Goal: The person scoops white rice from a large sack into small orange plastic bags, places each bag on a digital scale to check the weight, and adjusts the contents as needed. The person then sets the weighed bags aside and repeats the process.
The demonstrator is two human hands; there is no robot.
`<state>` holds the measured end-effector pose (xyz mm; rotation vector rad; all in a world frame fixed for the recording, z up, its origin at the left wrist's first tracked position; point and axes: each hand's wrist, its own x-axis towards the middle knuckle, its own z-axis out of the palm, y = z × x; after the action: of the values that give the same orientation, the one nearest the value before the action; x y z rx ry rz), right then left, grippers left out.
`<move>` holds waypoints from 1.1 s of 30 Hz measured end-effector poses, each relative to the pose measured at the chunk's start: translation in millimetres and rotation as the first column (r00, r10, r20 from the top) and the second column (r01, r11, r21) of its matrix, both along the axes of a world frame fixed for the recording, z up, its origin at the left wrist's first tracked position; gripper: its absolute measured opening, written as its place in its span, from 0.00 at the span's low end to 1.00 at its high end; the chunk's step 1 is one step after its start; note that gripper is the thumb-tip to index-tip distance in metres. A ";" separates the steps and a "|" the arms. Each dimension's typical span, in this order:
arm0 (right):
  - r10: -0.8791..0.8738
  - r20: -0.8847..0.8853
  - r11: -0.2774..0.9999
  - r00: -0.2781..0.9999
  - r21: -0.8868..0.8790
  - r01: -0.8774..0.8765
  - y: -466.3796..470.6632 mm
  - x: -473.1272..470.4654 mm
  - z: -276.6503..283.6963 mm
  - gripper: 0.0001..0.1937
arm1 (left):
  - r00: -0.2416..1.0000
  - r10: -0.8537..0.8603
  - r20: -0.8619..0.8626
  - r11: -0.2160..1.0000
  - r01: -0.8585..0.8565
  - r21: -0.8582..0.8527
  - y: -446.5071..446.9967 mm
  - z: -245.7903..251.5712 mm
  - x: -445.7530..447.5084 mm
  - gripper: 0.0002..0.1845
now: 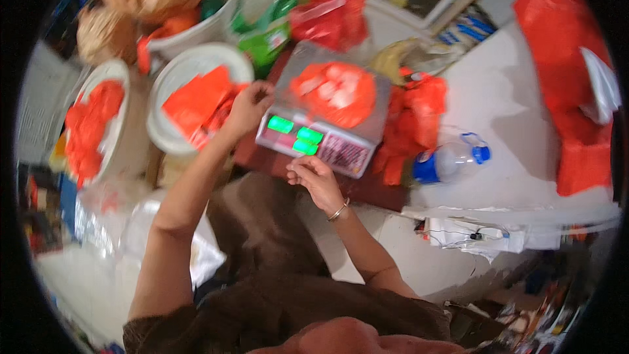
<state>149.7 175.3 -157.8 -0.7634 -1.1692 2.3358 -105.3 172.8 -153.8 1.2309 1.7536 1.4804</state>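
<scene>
A digital weighing scale [287, 96] with a metal pan and lit green displays [308, 135] stands on a dark red surface [354, 191]. On its pan lies an orange-red plastic bag [361, 91] with pale lumps [339, 88] on or in it, too blurred to name. My left hand [251, 105] is at the scale's left edge, fingers curled, beside a white tub [162, 66] holding folded red plastic bags [201, 98]. Just below the display panel is my right hand [317, 184], its fingers bent and a bangle at the wrist. Blur hides whether either hand holds anything small.
More red bags [413, 108] hang or lie at the scale's right. A clear plastic bottle with a blue cap [452, 161] lies on the white table [476, 108]. A second tub [120, 123] with red plastic is at left; green bags [268, 42] are behind the scale.
</scene>
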 end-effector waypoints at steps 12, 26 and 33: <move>0.540 -0.004 0.533 0.842 0.775 -0.338 -250.3 -136.7 13.3 0.13 | 0.991 0.130 0.016 0.975 -0.125 -0.186 -197.2 137.2 -10.2 0.08; -0.753 -0.061 -0.119 0.655 0.992 -0.044 95.1 12.8 72.2 0.19 | 0.961 -0.104 -0.256 0.987 0.068 -0.148 -35.8 34.1 14.3 0.25; -0.833 0.269 0.229 0.484 0.963 -0.142 125.9 -13.6 60.2 0.24 | 0.788 0.133 -0.601 0.913 -0.334 -0.235 86.7 9.8 35.6 0.31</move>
<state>136.0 301.3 -97.6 -1.4049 -1.9975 0.3608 -69.7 259.5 -144.0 1.4027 2.5213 0.9027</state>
